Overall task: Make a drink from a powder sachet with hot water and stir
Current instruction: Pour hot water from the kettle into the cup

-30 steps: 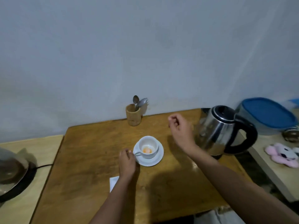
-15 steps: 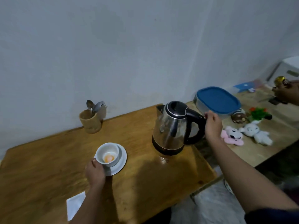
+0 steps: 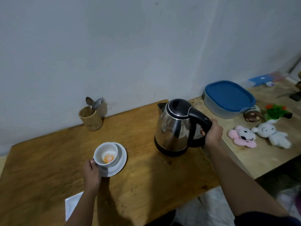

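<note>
Two hands: both were busy, one on the cup and one on the kettle.
Left hand (image 3: 91, 174): its fingers were curled against the near side of the cup (image 3: 106, 155), at the handle, steadying it on the saucer (image 3: 120, 162); the thumb tip touched the rim.
Cup: white, upright, with a small heap of orange powder (image 3: 108, 159) at the bottom, just beyond the left fingertips; no water in it yet.
Paper: a white sheet (image 3: 72, 206), perhaps the emptied sachet, lay behind the left wrist at the table's near edge.
Spoons: they (image 3: 94, 103) stood in a wooden holder (image 3: 90, 119) by the wall, well beyond the left fingers.
Kettle (image 3: 175, 126): steel, lid shut, spout turned towards the cup, well to the right of the left fingers.
Right hand (image 3: 211, 134): its fingers were wrapped closed round the kettle's black handle (image 3: 199, 123).
Change: a second before, the right hand hung loosely fisted over the table, short of the kettle; half a second before, it only touched the handle's top; now it had a full grip.
Unchanged: the left hand had stayed on the cup throughout.
Meaning: pouring looked to be next, stirring after.
Unclear: whether the kettle had left the table (image 3: 40, 160) I could not tell.
</note>
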{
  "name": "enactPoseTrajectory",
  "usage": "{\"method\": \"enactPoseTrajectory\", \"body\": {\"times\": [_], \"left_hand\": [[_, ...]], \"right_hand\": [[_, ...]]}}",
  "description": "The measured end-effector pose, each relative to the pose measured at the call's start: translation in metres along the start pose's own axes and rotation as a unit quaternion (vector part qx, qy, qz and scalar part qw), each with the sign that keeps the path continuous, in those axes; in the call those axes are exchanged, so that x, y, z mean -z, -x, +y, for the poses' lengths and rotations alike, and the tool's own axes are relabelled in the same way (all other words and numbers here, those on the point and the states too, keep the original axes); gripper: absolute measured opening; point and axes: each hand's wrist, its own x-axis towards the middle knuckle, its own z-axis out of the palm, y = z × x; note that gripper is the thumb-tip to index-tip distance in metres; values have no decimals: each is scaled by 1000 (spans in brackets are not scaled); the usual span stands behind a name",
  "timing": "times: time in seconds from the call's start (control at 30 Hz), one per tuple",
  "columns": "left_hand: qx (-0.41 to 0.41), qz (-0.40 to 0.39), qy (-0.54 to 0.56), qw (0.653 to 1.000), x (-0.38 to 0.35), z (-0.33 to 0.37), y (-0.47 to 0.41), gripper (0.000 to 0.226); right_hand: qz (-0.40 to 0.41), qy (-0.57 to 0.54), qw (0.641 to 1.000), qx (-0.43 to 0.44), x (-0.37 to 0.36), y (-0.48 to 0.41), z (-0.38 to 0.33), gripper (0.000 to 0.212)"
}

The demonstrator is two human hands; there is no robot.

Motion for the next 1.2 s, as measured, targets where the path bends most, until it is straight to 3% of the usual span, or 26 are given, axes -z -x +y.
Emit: {"method": "enactPoseTrajectory", "body": {"times": [0.3,0.63,1.0,1.2], "left_hand": [[-2,-47,11,999,3,-4,-9,25],[-16,-123,-5,992,16,4,-11,25],[-12,-151,-40,988,27,0,-19,20],[2,-168,-32,985,28,1,-22,19]], "right_hand": [[36,53,997,41,-27,16,-26,33],[-48,176,970,159,-84,45,-81,39],[-144,339,898,240,-142,103,-62,47],[-196,418,835,299,-155,124,-59,43]]}}
